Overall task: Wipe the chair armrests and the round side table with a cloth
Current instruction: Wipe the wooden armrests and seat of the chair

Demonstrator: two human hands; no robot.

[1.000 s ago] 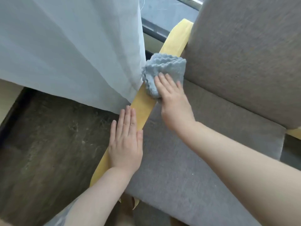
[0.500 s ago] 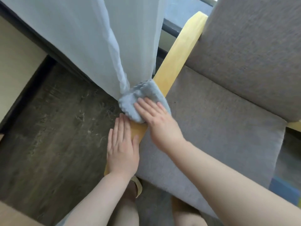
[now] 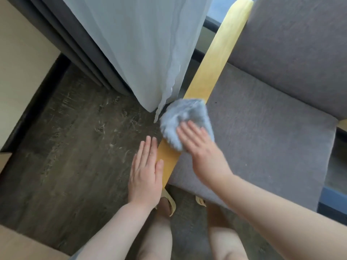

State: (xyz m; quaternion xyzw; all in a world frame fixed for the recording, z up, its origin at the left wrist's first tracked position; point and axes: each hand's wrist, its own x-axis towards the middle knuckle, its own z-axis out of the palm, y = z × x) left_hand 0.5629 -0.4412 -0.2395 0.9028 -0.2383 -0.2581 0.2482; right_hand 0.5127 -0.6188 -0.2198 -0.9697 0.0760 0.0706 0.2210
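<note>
A light wooden armrest (image 3: 216, 59) runs diagonally along the left side of a grey upholstered chair (image 3: 266, 132). A fluffy blue-grey cloth (image 3: 180, 117) lies on the armrest's lower half, blurred. My right hand (image 3: 202, 149) presses flat on the cloth with straight fingers. My left hand (image 3: 145, 171) lies flat with fingers together at the near end of the armrest, on its left edge. The round side table is out of view.
A sheer white curtain (image 3: 142, 49) hangs against the armrest's left side, its hem touching the cloth, with a dark grey curtain (image 3: 75, 44) behind it. Dark wood floor (image 3: 65, 147) spreads to the left. My legs and yellow sandals (image 3: 171, 205) stand below the chair's front.
My right hand has slid the cloth down the armrest toward me over the second, then slightly back up. My left hand stayed flat at the near end.
</note>
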